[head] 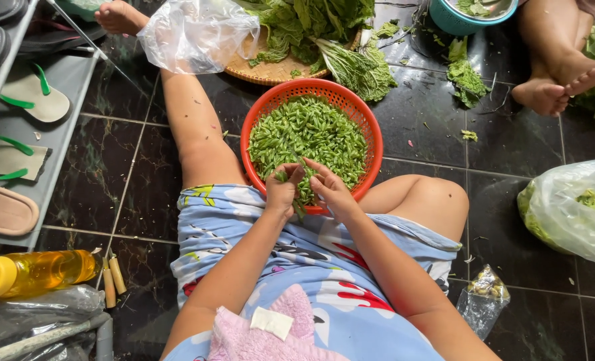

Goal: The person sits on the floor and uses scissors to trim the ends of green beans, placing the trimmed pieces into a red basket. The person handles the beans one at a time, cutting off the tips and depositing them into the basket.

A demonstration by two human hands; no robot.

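Observation:
An orange-red plastic basket (371, 127) sits on the dark tiled floor between my legs, filled with several short green vegetable pieces (311, 134). My left hand (282, 189) and my right hand (329, 188) meet over the basket's near rim. Both pinch one thin green stem (302, 163) between their fingertips. My left leg stretches out past the basket on the left; my right knee is bent on the right.
A woven tray (270, 70) with leafy greens (324, 33) lies beyond the basket, with a clear plastic bag (193, 33) beside it. Another person's feet (558, 83) and a teal bowl (454, 20) are at top right. A bag of greens (571, 207) lies right; shoe rack (23, 120) and oil bottle (33, 271) left.

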